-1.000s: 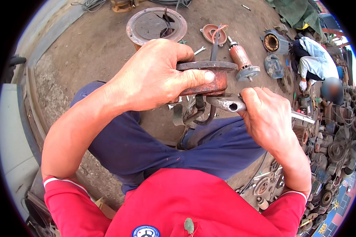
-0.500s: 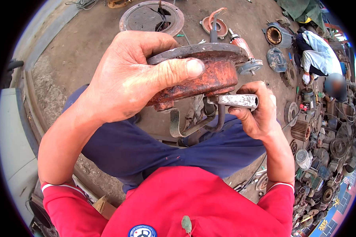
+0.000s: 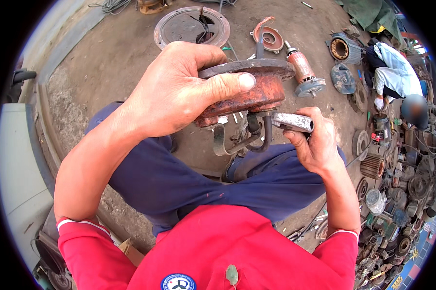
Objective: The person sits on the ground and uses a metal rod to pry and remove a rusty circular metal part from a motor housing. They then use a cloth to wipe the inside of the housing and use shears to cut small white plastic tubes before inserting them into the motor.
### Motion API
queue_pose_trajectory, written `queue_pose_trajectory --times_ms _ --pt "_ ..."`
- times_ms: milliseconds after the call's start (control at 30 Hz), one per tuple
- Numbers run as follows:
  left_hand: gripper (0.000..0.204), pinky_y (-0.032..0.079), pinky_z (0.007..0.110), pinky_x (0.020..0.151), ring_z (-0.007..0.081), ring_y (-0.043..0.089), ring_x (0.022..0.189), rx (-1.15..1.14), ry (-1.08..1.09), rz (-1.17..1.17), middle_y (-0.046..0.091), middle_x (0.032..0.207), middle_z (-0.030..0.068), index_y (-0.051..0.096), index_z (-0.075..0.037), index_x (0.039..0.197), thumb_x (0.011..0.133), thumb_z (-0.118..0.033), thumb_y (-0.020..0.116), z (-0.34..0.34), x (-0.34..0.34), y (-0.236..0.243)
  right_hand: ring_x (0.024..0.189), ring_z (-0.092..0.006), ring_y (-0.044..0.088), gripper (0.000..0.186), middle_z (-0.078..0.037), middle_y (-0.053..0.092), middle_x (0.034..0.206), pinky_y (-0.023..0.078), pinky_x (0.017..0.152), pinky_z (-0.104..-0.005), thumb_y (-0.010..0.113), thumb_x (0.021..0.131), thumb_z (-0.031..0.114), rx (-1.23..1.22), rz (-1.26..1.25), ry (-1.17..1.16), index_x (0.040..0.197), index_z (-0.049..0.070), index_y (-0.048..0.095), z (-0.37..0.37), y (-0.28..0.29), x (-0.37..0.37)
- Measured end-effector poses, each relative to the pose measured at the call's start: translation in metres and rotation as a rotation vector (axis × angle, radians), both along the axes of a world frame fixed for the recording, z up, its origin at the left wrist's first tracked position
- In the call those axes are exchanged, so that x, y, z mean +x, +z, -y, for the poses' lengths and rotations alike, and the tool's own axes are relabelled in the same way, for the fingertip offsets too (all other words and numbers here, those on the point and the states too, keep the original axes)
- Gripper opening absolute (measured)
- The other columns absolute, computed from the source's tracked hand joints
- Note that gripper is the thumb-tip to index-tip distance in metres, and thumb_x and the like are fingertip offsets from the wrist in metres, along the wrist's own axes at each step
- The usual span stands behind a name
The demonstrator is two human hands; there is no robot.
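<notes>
1. At two o'clock, a person (image 3: 396, 67) crouches.
2. At one o'clock, a rusty cover (image 3: 249, 94); the left hand (image 3: 172, 94) grips it between its fingers.
3. At the cover's four o'clock, a metal tool (image 3: 293, 122), gripped by the right hand (image 3: 317, 142), fingers closed.

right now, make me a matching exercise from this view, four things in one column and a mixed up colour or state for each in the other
Things
1. left hand
2. right hand
3. trousers
4. crumpled sheet

Colours and states
A. dark blue
B. gripping a worn, pale metal tool
C. green, at the picture's upper right
D. gripping a rusty red flanged part

Right pairs: 1-D, 2-B, 3-A, 4-C
</notes>
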State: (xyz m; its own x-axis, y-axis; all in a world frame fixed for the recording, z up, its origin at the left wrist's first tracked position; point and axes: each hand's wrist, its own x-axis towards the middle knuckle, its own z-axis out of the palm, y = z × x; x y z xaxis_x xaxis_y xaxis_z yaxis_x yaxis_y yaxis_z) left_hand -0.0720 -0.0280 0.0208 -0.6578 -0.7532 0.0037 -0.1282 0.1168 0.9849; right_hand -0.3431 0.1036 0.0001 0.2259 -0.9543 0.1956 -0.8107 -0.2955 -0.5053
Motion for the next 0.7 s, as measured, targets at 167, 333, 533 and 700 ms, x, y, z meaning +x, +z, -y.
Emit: queue_pose_trajectory --times_ms 167,333,533,700 --pt "0.042 0.041 0.027 0.047 0.0046 0.051 0.057 -0.026 0.034 -0.014 0.056 0.061 -0.0018 0.070 0.004 0.084 0.090 -0.037 0.074 -0.001 -0.002 0.001 0.070 -0.0399 0.066 0.036 -0.017 0.066 0.075 0.050 0.059 -0.0442 0.075 0.087 0.026 0.104 -0.179 -0.038 0.104 0.004 0.052 -0.001 0.039 0.012" --pt "0.044 0.042 0.028 0.048 0.0049 0.051 0.057 -0.024 0.033 -0.027 0.057 0.061 -0.0015 0.070 0.004 0.083 0.089 -0.039 0.074 -0.002 0.000 0.002 0.074 -0.0420 0.066 0.037 -0.018 0.066 0.077 0.050 0.061 -0.0454 0.076 0.085 0.021 0.234 -0.068 0.010 0.105 0.003 0.051 0.001 0.043 0.003" --pt "0.047 0.041 0.031 0.048 0.0075 0.051 0.055 -0.084 -0.005 0.065 0.055 0.058 0.0026 0.067 0.005 0.079 0.089 -0.040 0.074 0.000 0.002 0.000 0.070 -0.0374 0.067 0.032 -0.015 0.066 0.077 0.050 0.059 -0.0425 0.077 0.083 0.017 0.112 -0.151 0.008 0.098 0.004 0.053 -0.007 0.041 0.003" --pt "0.047 0.042 0.033 0.049 0.0091 0.051 0.056 -0.047 -0.028 0.201 0.053 0.056 0.0065 0.066 0.006 0.077 0.088 -0.039 0.074 -0.001 0.003 0.003 0.065 -0.0274 0.060 0.032 -0.006 0.052 0.067 0.046 0.052 -0.0406 0.077 0.073 0.018 -0.040 -0.471 0.123 0.086 0.009 0.050 0.007 0.062 0.018"
